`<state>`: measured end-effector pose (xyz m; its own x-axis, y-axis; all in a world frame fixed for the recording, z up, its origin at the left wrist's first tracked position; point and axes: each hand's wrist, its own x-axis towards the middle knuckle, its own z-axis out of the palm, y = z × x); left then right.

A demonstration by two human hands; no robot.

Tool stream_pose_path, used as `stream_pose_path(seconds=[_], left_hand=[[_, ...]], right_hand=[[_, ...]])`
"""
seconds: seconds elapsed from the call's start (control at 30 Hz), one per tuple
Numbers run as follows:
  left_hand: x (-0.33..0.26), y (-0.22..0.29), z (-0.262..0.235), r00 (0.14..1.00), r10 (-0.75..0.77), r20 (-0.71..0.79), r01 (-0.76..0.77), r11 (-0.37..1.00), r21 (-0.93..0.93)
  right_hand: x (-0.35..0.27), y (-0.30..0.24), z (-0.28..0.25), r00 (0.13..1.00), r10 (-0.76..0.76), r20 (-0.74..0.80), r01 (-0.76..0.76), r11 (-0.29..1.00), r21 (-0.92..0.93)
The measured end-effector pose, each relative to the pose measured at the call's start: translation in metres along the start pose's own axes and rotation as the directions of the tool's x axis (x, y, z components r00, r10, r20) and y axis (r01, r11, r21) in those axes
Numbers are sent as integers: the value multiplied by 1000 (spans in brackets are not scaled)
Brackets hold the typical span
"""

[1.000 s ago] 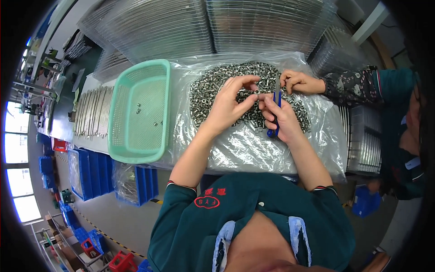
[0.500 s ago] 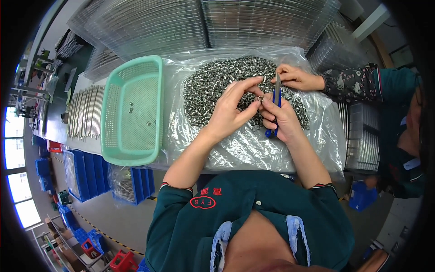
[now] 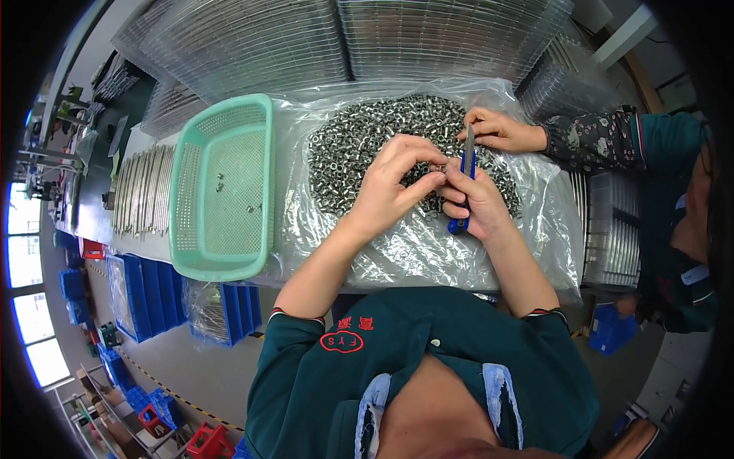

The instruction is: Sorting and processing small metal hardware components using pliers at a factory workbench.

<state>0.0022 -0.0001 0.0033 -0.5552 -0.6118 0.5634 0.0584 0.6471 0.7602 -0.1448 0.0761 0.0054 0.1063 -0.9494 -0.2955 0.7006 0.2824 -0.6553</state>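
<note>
My left hand (image 3: 391,185) is closed, its thumb and fingers pinching a small metal ring (image 3: 441,169) that they mostly cover. My right hand (image 3: 482,203) grips a blue utility knife (image 3: 467,176), its blade pointing away from me. The right thumb and fingertips also meet the left ones at the ring. Beneath and beyond both hands spreads a heap of small shiny metal rings (image 3: 344,149), lying on a clear plastic sheet (image 3: 359,264). At the heap's right edge, a co-worker's hand (image 3: 505,131) reaches in from the right.
Left of the heap, a light green perforated basket (image 3: 269,183) holds a few small metal pieces. Beside it lie rows of thin metal rods (image 3: 144,191). Stacked clear plastic trays (image 3: 451,42) line the back. Blue crates (image 3: 145,298) stand below the table's left side.
My left fingers have closed further over the ring, which shows less now. The knife stays in my right hand, and the co-worker's hand has hardly moved.
</note>
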Motion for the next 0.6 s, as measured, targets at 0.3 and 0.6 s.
stream_pose_path(seconds=[0.3,0.6], left_hand=[[0,4,-1,999,1,-35,3,995,96],[0,7,2,999,-24,-40,27,997,71]], right_hand=[[0,3,-1,1000,10,-16,-9,1000,29],[1,4,-2,1000,-19,-12,19,1000,7]])
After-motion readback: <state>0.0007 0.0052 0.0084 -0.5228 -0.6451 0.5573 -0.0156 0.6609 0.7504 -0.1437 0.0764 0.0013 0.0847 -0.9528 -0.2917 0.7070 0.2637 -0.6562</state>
